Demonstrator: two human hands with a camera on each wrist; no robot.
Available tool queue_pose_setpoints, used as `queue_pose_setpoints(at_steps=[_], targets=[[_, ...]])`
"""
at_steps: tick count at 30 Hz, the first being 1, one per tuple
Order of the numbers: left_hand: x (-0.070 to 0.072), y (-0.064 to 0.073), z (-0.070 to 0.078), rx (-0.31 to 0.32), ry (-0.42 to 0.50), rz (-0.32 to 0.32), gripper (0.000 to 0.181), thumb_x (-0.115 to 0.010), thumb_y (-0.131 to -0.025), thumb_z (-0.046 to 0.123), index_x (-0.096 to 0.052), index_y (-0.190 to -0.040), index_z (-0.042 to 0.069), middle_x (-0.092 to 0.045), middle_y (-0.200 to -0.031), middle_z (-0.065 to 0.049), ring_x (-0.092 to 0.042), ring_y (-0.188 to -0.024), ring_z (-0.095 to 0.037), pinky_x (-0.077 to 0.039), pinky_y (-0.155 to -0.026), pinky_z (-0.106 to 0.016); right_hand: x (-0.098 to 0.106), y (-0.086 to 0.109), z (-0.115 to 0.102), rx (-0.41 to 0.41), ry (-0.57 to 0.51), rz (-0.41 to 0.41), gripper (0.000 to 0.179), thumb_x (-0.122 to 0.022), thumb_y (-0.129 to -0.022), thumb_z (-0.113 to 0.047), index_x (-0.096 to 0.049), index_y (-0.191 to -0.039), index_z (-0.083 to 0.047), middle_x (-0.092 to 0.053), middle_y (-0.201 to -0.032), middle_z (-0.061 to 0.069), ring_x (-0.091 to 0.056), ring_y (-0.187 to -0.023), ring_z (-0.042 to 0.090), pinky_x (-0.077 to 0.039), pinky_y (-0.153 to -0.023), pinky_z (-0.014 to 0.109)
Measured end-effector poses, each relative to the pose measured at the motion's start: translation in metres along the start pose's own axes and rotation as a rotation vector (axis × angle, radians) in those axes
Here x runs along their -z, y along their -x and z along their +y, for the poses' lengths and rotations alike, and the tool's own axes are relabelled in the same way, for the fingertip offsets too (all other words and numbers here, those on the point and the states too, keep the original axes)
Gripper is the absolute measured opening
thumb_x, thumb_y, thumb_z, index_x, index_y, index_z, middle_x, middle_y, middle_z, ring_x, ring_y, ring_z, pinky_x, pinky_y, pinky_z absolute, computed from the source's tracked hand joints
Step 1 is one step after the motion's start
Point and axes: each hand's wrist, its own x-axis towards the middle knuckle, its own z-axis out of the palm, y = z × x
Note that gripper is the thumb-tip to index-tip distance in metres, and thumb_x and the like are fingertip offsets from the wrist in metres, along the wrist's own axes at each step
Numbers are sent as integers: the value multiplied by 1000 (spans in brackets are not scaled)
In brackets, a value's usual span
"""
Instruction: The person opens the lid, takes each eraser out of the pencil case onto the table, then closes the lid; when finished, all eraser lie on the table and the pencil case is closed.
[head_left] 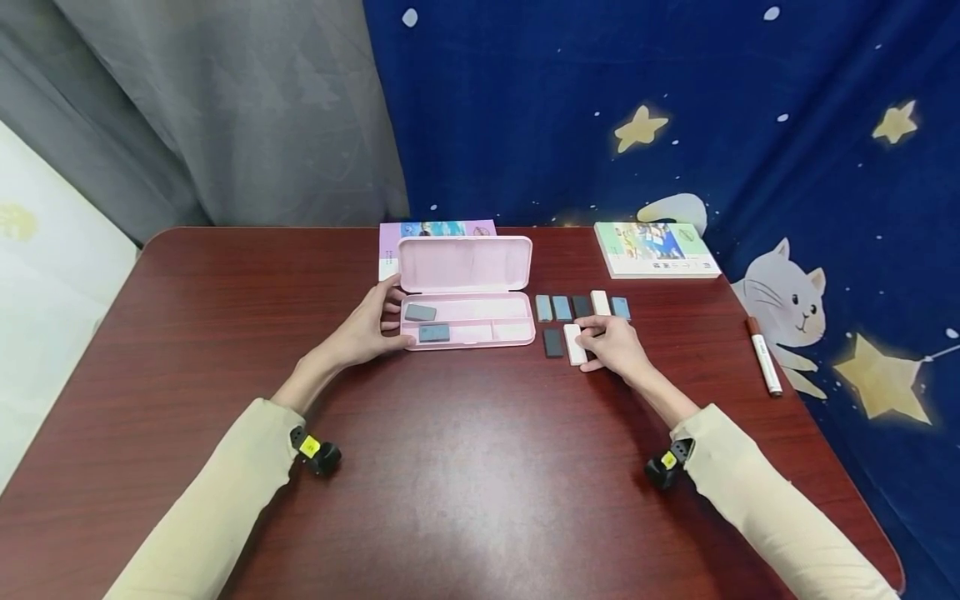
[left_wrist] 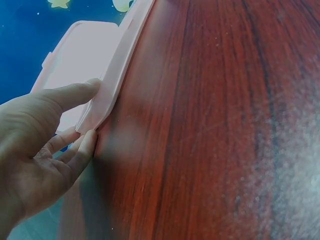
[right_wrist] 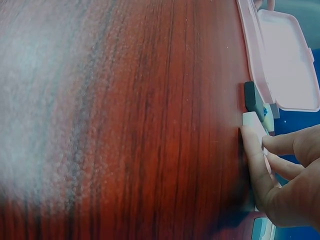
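An open pink pencil case (head_left: 513, 335) lies on the table with its lid raised at the back. Two grey-blue erasers (head_left: 434, 333) are inside its left part, one in each compartment. At the case's left end, my left hand (head_left: 367, 325) holds the corner between thumb and fingers, seen closely in the left wrist view. To the right of the case, my right hand (head_left: 617, 346) pinches a white eraser (head_left: 573, 345) at or just above the tabletop. A dark eraser (head_left: 552, 343) lies just left of it. Behind is a row of light blue, dark and white erasers (head_left: 561, 308).
A purple-covered book (head_left: 388, 250) lies partly behind the pencil case. A green-covered book (head_left: 660, 254) sits at the back right edge. Near the right edge is a white marker with a brown cap (head_left: 765, 362). Curtains hang behind the brown table (head_left: 450, 500).
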Motion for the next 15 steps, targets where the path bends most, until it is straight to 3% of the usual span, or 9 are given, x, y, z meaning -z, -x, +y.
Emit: queue_pose_setpoints(at_steps=[6,15], targets=[[-1,0,3,-8,7,2,101,-79,-77,-1,-11,-152,-1,-37,-132,-24,-45,-117,-36,-46,-96,-47,0,2,0,21,-1,7,35,-56,-92,0,-56,-125,9,-56,-93,14,-65,-71,16,-58,-56,36],[0,1,3,-13,15,7,101,-79,-77,-2,-11,-152,-1,-37,-132,-26,-45,-116,-38,-45,-96,-49,2,2,-1,-5,-16,-3,39,-57,-93,-1,-53,-130,9,-56,-103,22,-66,-76,19,-58,-60,38]])
